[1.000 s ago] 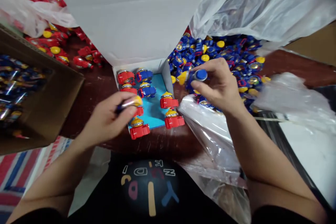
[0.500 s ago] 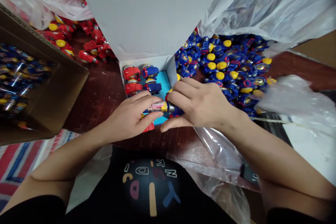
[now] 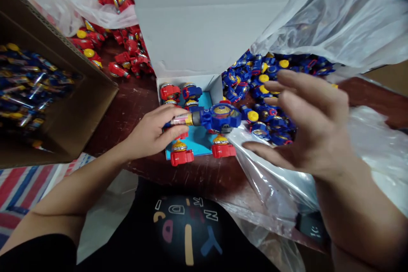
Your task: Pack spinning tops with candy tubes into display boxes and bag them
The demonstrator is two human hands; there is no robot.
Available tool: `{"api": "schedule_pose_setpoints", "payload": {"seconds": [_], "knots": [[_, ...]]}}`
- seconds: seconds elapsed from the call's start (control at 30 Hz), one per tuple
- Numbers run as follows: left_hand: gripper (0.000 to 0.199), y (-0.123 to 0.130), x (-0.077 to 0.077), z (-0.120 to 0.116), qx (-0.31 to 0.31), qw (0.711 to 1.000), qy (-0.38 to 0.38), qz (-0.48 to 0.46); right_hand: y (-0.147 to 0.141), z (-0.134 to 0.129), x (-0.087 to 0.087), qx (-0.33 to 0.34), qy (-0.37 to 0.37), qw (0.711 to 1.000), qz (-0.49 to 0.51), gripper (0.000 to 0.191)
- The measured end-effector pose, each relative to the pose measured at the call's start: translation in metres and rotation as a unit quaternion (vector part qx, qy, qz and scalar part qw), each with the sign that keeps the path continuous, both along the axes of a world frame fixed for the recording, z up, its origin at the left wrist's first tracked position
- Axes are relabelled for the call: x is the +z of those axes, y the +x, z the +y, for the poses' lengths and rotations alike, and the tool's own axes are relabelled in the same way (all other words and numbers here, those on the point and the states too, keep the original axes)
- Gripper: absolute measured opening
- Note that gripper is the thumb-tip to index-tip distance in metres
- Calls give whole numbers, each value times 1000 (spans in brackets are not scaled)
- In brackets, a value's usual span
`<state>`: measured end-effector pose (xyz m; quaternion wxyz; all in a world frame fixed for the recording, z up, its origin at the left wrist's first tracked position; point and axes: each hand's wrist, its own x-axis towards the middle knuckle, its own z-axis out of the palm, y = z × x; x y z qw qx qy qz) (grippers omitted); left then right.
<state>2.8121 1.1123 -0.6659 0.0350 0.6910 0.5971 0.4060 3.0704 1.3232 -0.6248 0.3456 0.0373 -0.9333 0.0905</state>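
My left hand (image 3: 156, 131) is closed around a clear tube with a pink and yellow label (image 3: 182, 120). Its grey neck joins a blue toy head (image 3: 223, 117) with a round gold disc, lying sideways over a white box (image 3: 197, 38). My right hand (image 3: 318, 127), blurred, is off to the right with fingers spread, holding nothing. Inside the box, on a light-blue base (image 3: 200, 146), sit red toys (image 3: 170, 92) and blue toys (image 3: 191, 92). At the near edge are two more red toys with yellow caps (image 3: 223, 149). My left hand and the blue toy hide part of the box.
A cardboard carton (image 3: 92, 114) at left holds many labelled tubes. Behind it lies a heap of red toys (image 3: 130, 51). Right of the box are piled blue toys (image 3: 277, 123), with clear plastic bags (image 3: 318, 21) behind and near the table edge.
My right hand has let go of the blue toy and moved right, its fingers opening. The tube, still in my left hand, now shows the whole blue head. The view has shifted slightly.
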Motion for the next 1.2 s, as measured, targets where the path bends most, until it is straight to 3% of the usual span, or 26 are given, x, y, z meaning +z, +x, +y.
{"api": "schedule_pose_setpoints", "payload": {"seconds": [0.1,0.17,0.23,0.3,0.4,0.5,0.6,0.67,0.77,0.87,1.03,1.2], "knots": [[27,0,6,-4,-55,979,-115,-160,5,7,1,47,184,982,22,78],[34,2,12,-5,-104,936,-211,-263,0,8,6,98,275,955,58,67],[41,5,17,-6,-130,905,-264,-308,-4,4,13,125,342,928,79,52],[37,8,21,-8,-124,927,-242,-260,-5,-4,17,99,321,940,63,52],[23,13,23,-10,-74,991,-91,-67,-1,-20,17,-19,212,976,40,78],[26,18,22,-10,-37,999,17,17,2,-28,17,-80,103,991,-1,80],[29,14,18,-5,-27,999,-20,-23,1,-25,22,-40,2,998,-47,81],[41,4,11,1,-18,1000,-25,0,-1,-20,26,-35,-20,997,-60,79],[68,-15,-7,12,7,995,-6,97,-6,-17,24,-95,51,990,-89,64],[60,-27,-26,21,15,988,-61,141,-17,-24,5,-133,158,967,-146,55],[51,-32,-40,25,21,981,-94,170,-36,-42,-26,-112,240,948,-177,39],[51,-29,-44,26,31,983,-82,160,-44,-45,-21,-51,290,932,-212,31]]}}
